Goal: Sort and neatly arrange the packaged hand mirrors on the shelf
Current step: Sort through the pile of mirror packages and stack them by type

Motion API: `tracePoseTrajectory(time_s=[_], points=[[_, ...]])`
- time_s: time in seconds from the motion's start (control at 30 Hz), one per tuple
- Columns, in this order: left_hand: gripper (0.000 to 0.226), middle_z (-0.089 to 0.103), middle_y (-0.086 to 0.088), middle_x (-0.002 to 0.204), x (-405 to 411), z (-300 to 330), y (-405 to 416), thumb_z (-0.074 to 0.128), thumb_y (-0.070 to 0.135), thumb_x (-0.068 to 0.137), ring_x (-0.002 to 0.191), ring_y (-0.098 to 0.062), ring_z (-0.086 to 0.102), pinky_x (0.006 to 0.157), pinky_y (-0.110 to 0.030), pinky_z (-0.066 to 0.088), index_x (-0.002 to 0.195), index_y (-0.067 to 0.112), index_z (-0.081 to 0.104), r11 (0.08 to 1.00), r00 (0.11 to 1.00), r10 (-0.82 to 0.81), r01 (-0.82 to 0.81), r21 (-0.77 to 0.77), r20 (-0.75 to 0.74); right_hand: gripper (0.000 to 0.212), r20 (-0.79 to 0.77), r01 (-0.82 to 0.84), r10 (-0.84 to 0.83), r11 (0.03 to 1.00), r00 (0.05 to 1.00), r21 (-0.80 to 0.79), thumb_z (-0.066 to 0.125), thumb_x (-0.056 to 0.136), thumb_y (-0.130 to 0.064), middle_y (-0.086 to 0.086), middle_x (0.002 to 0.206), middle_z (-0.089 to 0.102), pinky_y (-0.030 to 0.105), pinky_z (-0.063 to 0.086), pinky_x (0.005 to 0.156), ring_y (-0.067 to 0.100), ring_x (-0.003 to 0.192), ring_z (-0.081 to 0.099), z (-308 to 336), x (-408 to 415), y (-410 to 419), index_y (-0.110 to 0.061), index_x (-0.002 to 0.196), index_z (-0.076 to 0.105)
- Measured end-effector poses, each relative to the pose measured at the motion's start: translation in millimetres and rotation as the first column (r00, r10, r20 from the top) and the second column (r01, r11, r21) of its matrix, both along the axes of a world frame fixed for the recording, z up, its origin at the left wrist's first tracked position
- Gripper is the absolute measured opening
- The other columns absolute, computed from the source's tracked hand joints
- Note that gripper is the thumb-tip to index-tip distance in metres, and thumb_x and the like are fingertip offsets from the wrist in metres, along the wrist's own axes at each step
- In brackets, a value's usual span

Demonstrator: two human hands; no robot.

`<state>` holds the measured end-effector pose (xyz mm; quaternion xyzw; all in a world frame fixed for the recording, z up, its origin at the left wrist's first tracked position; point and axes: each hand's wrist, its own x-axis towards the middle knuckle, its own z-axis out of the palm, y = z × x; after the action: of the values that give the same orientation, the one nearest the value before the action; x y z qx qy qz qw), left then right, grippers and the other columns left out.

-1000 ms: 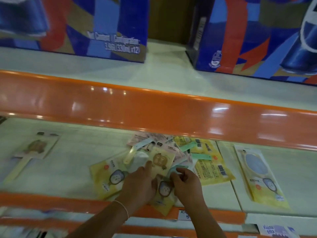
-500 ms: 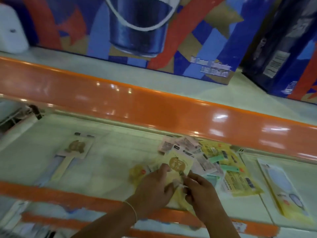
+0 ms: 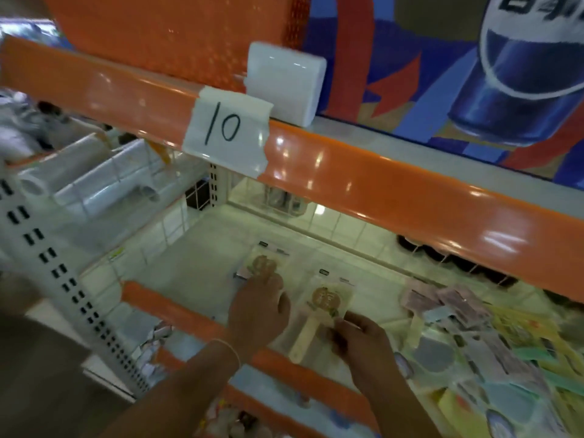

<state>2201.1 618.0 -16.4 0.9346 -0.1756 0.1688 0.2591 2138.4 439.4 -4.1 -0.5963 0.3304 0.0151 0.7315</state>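
On the pale shelf [image 3: 196, 273] two packaged hand mirrors with a brown round face and cream handle lie side by side. My left hand [image 3: 257, 308] rests with straight fingers on the left packaged mirror [image 3: 264, 263], covering its lower part. My right hand [image 3: 360, 346] pinches the lower right edge of the second packaged mirror [image 3: 325, 303], whose handle points toward me. A loose pile of mirror packs [image 3: 493, 346] in yellow, pink, green and blue lies to the right.
An orange rail [image 3: 177, 314] runs along the shelf's front edge. The orange front of the shelf above [image 3: 395, 184] carries a taped label reading 10 [image 3: 226, 129]. A white perforated upright [image 3: 60, 273] stands at left beside clear plastic rolls [image 3: 94, 181].
The view swung left. Both hands left the pile; my right hand brought a brown-faced mirror pack leftward beside the lone one, and my left hand came down on that lone pack.
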Motion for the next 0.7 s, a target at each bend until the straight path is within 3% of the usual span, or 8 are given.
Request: tracePoseTrajectory(time_s=[0.17,0.27,0.33,0.4,0.47,0.53,0.63,0.7], points=[[0.018,0.055,-0.012,0.074,16.7,-9.7,41.1,0.064,0.023,0.068,0.068,-0.033,0.055,0.057,-0.038,0.048,0.079,0.009,0.061,0.974,0.974,0.188,-0.168,0.151,-0.127,0.007,-0.005,-0.098,0.098,0.990,0.995,-0.098,0.059,0.092,-0.002,0.021,0.075,0.072,0.030,0.046,0.050,0.029,0.065,0.063,-3.4,22.0,27.6,-0.005,0.092,0.065],[0.019,0.054,-0.011,0.074,16.0,-18.2,43.7,0.050,0.027,0.074,0.067,-0.031,0.054,0.057,-0.037,0.046,0.074,0.009,0.059,0.973,0.980,0.176,-0.157,0.170,-0.098,0.010,-0.045,-0.167,0.161,0.955,0.986,-0.244,0.061,0.093,-0.012,0.019,0.077,0.073,0.028,0.045,0.050,0.025,0.059,0.060,-7.1,28.5,35.8,-0.006,0.099,0.066],[0.027,0.054,-0.009,0.075,12.8,-20.8,39.6,0.040,0.030,0.077,0.068,-0.029,0.052,0.059,-0.037,0.045,0.074,0.011,0.060,0.983,0.989,0.132,-0.123,0.134,-0.059,0.016,-0.088,-0.255,0.242,0.846,0.966,-0.469,0.061,0.093,-0.026,0.009,0.082,0.073,0.029,0.049,0.054,0.020,0.063,0.062,-11.7,30.7,38.4,-0.015,0.103,0.067],[0.026,0.052,-0.007,0.077,9.6,-20.2,31.8,0.040,0.031,0.078,0.071,-0.028,0.051,0.062,-0.036,0.044,0.075,0.014,0.059,0.990,0.994,0.094,-0.088,0.109,-0.051,0.022,-0.137,-0.342,0.343,0.658,0.929,-0.671,0.058,0.093,-0.035,0.001,0.091,0.070,0.033,0.054,0.070,0.017,0.077,0.063,-11.7,30.3,39.6,-0.019,0.103,0.068],[0.020,0.051,-0.006,0.079,8.4,-21.0,22.1,0.042,0.029,0.079,0.073,-0.027,0.051,0.066,-0.038,0.043,0.076,0.015,0.057,0.993,0.997,0.066,-0.062,0.097,-0.044,0.028,-0.197,-0.397,0.407,0.494,0.892,-0.774,0.053,0.094,-0.037,0.002,0.095,0.070,0.034,0.051,0.078,0.018,0.084,0.063,-9.4,28.4,40.0,-0.016,0.102,0.070],[0.020,0.051,-0.005,0.082,7.4,-22.5,11.9,0.042,0.029,0.081,0.076,-0.026,0.051,0.070,-0.039,0.045,0.079,0.016,0.057,0.996,0.999,0.023,-0.019,0.092,-0.047,0.030,-0.224,-0.405,0.427,0.400,0.876,-0.822,0.052,0.096,-0.032,0.006,0.101,0.070,0.031,0.048,0.083,0.021,0.091,0.063,-6.7,24.5,37.5,-0.011,0.107,0.070],[0.023,0.054,-0.004,0.084,2.3,-19.7,-5.9,0.042,0.028,0.081,0.079,-0.025,0.052,0.070,-0.039,0.047,0.085,0.015,0.061,0.997,0.997,-0.045,0.048,0.059,-0.058,0.030,-0.144,-0.326,0.411,0.416,0.900,-0.849,0.055,0.095,-0.028,0.002,0.106,0.070,0.024,0.046,0.089,0.014,0.094,0.062,-1.4,12.7,27.5,-0.014,0.117,0.067],[0.023,0.056,-0.003,0.084,0.9,-17.8,-21.0,0.042,0.027,0.081,0.081,-0.024,0.052,0.070,-0.039,0.048,0.084,0.014,0.061,0.993,0.992,-0.110,0.112,0.032,-0.067,0.028,-0.085,-0.256,0.364,0.452,0.927,-0.855,0.058,0.093,-0.030,-0.004,0.098,0.067,0.009,0.043,0.079,0.001,0.080,0.057,0.8,3.2,15.7,-0.020,0.117,0.067]])
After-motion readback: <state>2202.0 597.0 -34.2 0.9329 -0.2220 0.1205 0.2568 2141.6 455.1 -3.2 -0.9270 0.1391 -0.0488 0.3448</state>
